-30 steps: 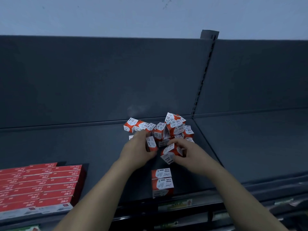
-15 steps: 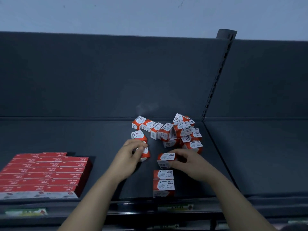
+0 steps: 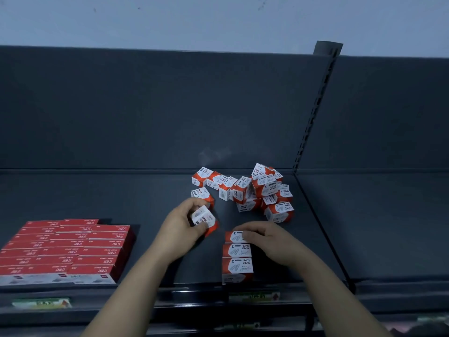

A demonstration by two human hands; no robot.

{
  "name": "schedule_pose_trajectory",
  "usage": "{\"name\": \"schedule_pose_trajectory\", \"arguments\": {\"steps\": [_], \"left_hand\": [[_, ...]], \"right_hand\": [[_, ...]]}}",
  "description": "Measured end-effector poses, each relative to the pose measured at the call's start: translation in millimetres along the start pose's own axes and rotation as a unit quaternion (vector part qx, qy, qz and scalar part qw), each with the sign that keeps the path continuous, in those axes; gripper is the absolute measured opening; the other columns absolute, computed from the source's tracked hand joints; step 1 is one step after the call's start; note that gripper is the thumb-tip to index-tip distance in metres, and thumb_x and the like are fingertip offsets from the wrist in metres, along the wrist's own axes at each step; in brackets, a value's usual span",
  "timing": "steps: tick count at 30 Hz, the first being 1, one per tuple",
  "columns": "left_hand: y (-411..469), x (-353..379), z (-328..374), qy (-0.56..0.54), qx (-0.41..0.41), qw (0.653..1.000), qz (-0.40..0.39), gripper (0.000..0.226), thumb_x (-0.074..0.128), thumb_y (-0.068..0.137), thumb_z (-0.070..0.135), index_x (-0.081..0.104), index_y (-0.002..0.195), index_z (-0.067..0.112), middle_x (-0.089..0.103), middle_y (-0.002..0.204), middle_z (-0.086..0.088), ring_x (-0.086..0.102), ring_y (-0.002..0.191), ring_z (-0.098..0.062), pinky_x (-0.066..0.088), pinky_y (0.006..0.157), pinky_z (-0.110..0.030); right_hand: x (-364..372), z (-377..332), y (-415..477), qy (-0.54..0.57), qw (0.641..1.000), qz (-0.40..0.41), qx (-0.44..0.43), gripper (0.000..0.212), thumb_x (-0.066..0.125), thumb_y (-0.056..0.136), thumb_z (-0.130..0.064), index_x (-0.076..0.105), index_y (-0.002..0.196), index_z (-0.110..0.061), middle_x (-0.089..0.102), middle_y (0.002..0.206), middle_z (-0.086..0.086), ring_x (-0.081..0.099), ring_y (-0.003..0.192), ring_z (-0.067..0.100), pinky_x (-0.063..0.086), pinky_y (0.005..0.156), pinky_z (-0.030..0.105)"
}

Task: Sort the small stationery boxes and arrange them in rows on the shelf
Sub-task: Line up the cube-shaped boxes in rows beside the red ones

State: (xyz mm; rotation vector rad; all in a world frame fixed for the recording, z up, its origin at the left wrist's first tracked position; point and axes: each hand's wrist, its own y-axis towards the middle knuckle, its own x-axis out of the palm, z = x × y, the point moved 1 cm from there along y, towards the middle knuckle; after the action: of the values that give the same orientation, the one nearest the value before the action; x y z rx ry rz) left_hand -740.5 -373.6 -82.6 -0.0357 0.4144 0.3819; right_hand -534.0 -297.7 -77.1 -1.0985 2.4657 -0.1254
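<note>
Red paper-clip box [image 3: 233, 236], pinched by the right hand [image 3: 269, 244], has been lowered behind the row [image 3: 238, 262]; a second box [image 3: 203, 218] is pinched by the left hand [image 3: 179, 229].

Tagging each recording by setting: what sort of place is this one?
Most likely a stationery shop or its stockroom: dark metal display shelving with a slotted upright, label tags on the shelf's front edge, and many identical paper-clip boxes beside flat red boxes laid in rows.
</note>
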Motion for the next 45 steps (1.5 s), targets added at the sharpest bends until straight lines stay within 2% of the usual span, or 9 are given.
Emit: {"name": "schedule_pose_trajectory", "arguments": {"steps": [4, 8, 17, 23, 26, 29, 34, 38, 45], "left_hand": [[-4, 13, 14, -0.048, 0.019, 0.999, -0.016, 0.028, 0.074, 0.078, 0.009, 0.055, 0.094, 0.021, 0.065, 0.084, 0.004, 0.065, 0.078, -0.013, 0.052, 0.075, -0.028], [-6, 24, 19, -0.023, 0.007, 0.997, -0.076, 0.028, 0.074, 0.079, 0.037, 0.054, 0.098, 0.034, 0.069, 0.096, 0.01, 0.065, 0.09, -0.007, 0.054, 0.077, -0.029], [-7, 25, 16, -0.058, -0.041, 0.986, -0.152, 0.011, 0.054, 0.094, 0.021, 0.051, 0.105, 0.022, 0.071, 0.102, 0.006, 0.067, 0.093, -0.011, 0.054, 0.087, -0.037], [1, 21, 18, 0.16, 0.019, 0.979, -0.121, 0.021, 0.047, 0.097, 0.032, 0.053, 0.116, 0.03, 0.059, 0.113, 0.012, 0.056, 0.1, -0.004, 0.048, 0.084, -0.024], [9, 9, 30, 0.258, 0.102, 0.96, -0.035, 0.025, 0.046, 0.096, 0.03, 0.058, 0.117, 0.024, 0.062, 0.113, 0.007, 0.057, 0.103, -0.014, 0.047, 0.084, -0.03], [25, 6, 46, 0.339, 0.179, 0.923, 0.019, 0.021, 0.044, 0.094, 0.028, 0.063, 0.103, 0.021, 0.065, 0.102, 0.006, 0.057, 0.095, -0.018, 0.045, 0.078, -0.033], [53, 24, 69, 0.401, 0.202, 0.893, 0.018, 0.023, 0.048, 0.091, 0.037, 0.059, 0.095, 0.017, 0.062, 0.094, 0.0, 0.055, 0.092, -0.023, 0.044, 0.075, -0.035], [65, 47, 81, 0.397, 0.158, 0.904, -0.025, 0.028, 0.056, 0.087, 0.041, 0.054, 0.092, 0.014, 0.06, 0.096, -0.003, 0.056, 0.091, -0.024, 0.043, 0.069, -0.034], [67, 49, 73, 0.337, 0.109, 0.933, -0.06, 0.032, 0.06, 0.088, 0.026, 0.05, 0.118, 0.022, 0.061, 0.11, -0.002, 0.059, 0.096, -0.021, 0.049, 0.072, -0.032]], "right_hand": [[3, 2, -2, 0.026, 0.996, 0.082, -0.012, 0.01, 0.068, 0.086, -0.026, 0.067, 0.096, -0.026, 0.07, 0.095, -0.003, 0.067, 0.085, 0.006, 0.055, 0.076, 0.024], [7, 6, -3, 0.048, 0.991, 0.121, -0.021, 0.021, 0.078, 0.075, -0.024, 0.064, 0.09, -0.018, 0.07, 0.092, 0.004, 0.068, 0.085, 0.017, 0.057, 0.075, 0.032], [7, 9, -4, 0.06, 0.987, 0.146, -0.018, 0.026, 0.082, 0.071, -0.022, 0.063, 0.084, -0.012, 0.071, 0.088, 0.006, 0.069, 0.083, 0.02, 0.058, 0.074, 0.035], [-3, 4, -8, -0.059, 0.977, 0.2, -0.034, 0.025, 0.077, 0.075, -0.034, 0.063, 0.094, -0.026, 0.066, 0.093, -0.011, 0.062, 0.087, 0.002, 0.053, 0.077, 0.022], [-22, -6, -7, -0.2, 0.935, 0.276, -0.098, 0.025, 0.069, 0.084, -0.032, 0.063, 0.107, -0.028, 0.06, 0.102, -0.02, 0.055, 0.094, -0.003, 0.046, 0.083, 0.02], [-46, -14, 1, -0.305, 0.889, 0.314, -0.135, 0.031, 0.064, 0.087, -0.026, 0.061, 0.118, -0.022, 0.06, 0.117, -0.008, 0.054, 0.109, 0.011, 0.043, 0.092, 0.025], [-70, -25, 21, -0.4, 0.863, 0.287, -0.115, 0.047, 0.059, 0.09, -0.021, 0.048, 0.136, -0.022, 0.05, 0.138, -0.005, 0.039, 0.127, 0.015, 0.031, 0.099, 0.022], [-75, -36, 42, -0.455, 0.849, 0.232, -0.135, 0.053, 0.059, 0.087, -0.015, 0.044, 0.138, -0.02, 0.046, 0.141, -0.004, 0.036, 0.129, 0.017, 0.03, 0.107, 0.027], [-85, -35, 54, -0.495, 0.848, 0.165, -0.09, 0.045, 0.056, 0.088, -0.021, 0.049, 0.133, -0.026, 0.044, 0.122, -0.001, 0.036, 0.113, 0.019, 0.038, 0.098, 0.035]]}}
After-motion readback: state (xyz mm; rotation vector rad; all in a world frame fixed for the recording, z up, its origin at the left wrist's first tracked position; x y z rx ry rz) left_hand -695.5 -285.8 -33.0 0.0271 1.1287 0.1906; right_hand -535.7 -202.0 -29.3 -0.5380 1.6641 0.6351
